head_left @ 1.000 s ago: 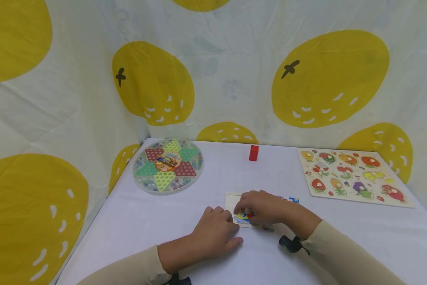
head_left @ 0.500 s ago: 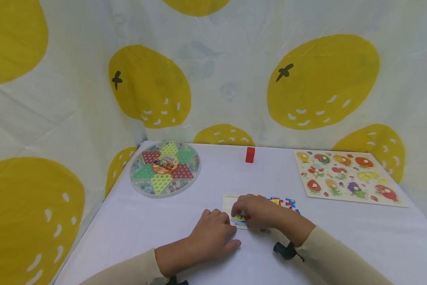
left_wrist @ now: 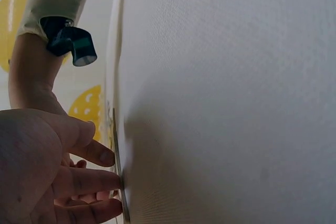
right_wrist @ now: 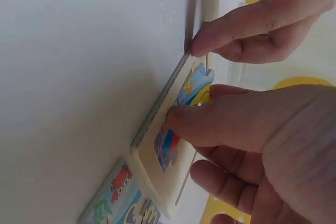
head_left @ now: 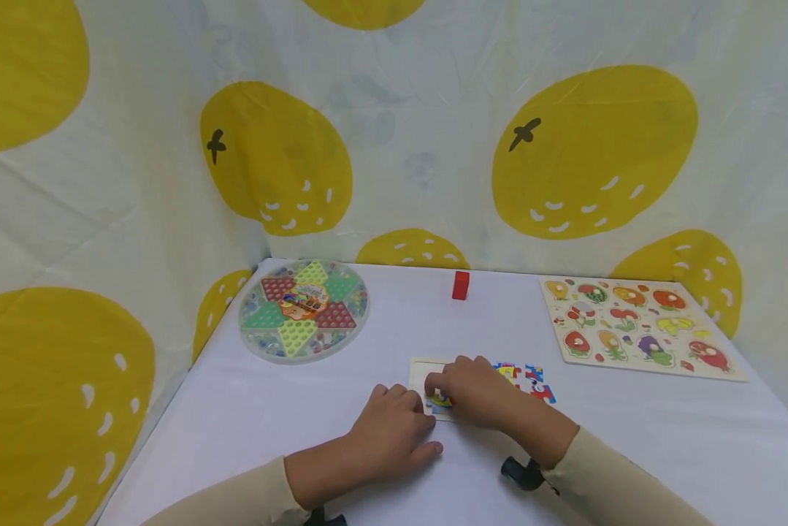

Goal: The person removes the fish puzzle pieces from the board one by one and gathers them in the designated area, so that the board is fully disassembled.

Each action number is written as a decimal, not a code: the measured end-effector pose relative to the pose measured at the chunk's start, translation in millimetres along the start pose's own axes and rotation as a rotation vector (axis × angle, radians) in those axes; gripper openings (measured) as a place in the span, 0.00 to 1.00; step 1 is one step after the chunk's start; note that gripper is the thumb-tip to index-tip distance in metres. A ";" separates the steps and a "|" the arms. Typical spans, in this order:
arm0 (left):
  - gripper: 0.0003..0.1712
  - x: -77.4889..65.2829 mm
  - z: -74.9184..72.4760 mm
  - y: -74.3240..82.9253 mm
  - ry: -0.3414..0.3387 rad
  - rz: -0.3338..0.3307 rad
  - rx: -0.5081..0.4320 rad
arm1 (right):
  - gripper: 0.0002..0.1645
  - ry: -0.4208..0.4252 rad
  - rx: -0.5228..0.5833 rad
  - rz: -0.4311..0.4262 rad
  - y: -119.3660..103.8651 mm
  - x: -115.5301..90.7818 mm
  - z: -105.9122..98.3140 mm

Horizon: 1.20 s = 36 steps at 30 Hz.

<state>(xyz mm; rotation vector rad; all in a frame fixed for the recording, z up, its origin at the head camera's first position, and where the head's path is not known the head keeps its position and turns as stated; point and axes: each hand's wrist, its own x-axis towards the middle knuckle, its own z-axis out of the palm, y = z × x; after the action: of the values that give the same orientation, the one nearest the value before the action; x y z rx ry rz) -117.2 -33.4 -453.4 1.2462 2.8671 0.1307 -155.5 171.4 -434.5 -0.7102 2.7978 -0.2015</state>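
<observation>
A small wooden jigsaw tray lies on the white table in front of me. In the right wrist view, joined puzzle pieces with blue, yellow and red print sit inside its frame. My right hand is over the tray, thumb and forefinger pinching a puzzle piece, partly hidden beneath them. My left hand rests at the tray's near left corner, its fingertips touching the edge. Several loose jigsaw pieces lie to the right of the tray, one with a red crab.
A round Chinese checkers board lies at the back left. A red block stands at the back middle. At the right lies a wooden fruit peg puzzle. A fruit-print curtain hangs behind the table.
The right hand has turned and shifted slightly over the tray, uncovering more loose pieces on the right. The left hand keeps its place. The head view has shifted a little.
</observation>
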 end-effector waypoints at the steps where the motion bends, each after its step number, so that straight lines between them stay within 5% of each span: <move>1: 0.20 0.0 -0.2 -0.2 -0.004 0.001 -0.007 | 0.26 -0.005 -0.001 -0.005 0.7 0.2 -0.4; 15: 0.22 1.6 -1.0 -3.2 -0.037 0.002 -0.057 | 0.26 -0.075 0.113 -0.013 12.0 2.2 -4.3; 23: 0.21 1.6 -1.3 -3.4 -0.019 0.008 -0.054 | 0.23 -0.032 0.103 -0.095 15.6 1.2 -4.1; 36: 0.21 1.7 -2.4 -2.3 -0.021 -0.006 -0.040 | 0.15 -0.015 0.248 -0.207 26.8 -12.5 -21.3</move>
<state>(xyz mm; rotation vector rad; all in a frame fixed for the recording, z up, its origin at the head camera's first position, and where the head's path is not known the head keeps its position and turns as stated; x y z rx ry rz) -120.2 -33.9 -451.2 1.2254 2.8357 0.1727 -162.7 202.3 -416.7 -0.9306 2.6179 -0.5673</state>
